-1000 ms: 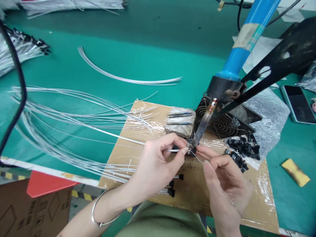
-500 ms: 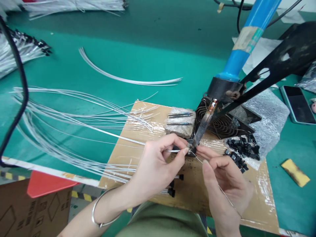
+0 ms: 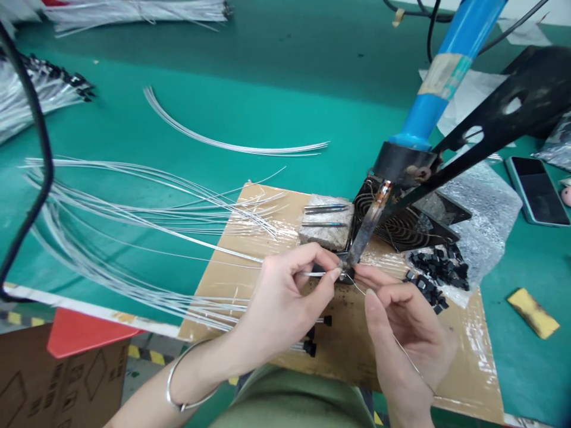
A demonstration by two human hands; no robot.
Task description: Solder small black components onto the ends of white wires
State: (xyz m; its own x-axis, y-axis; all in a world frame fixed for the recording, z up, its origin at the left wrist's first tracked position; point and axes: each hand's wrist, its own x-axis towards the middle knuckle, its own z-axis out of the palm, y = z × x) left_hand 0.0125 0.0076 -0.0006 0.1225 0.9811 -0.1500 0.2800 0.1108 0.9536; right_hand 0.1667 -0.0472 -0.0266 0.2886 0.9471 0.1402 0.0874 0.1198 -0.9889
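Note:
Between the thumb and fingers of my left hand (image 3: pixel 289 303) is the end of a thin white cable (image 3: pixel 236 255), held at the tip of a soldering iron (image 3: pixel 368 229). The iron has a blue handle and is fixed tip-down in a black stand arm (image 3: pixel 504 119). My right hand (image 3: pixel 405 333) pinches a thin solder wire (image 3: pixel 408 359), which runs across the palm and up to the iron's tip. Fingertips hide most of the joint there. Below my left hand, black-ended cables (image 3: pixel 310 348) lie partly covered by it.
Loose white cables (image 3: pixel 111 214) spread over the cardboard (image 3: pixel 473 368) and green mat at left. Behind my hands sit a stone block (image 3: pixel 328 238) with metal tips and a black fan (image 3: pixel 401 223). Small black connectors (image 3: pixel 441 267), a yellow sponge (image 3: pixel 533 313) and a phone (image 3: pixel 539 190) are at right.
Both hands stay almost still at the iron's tip, with the cable and solder wire held as before. The view has shifted very slightly.

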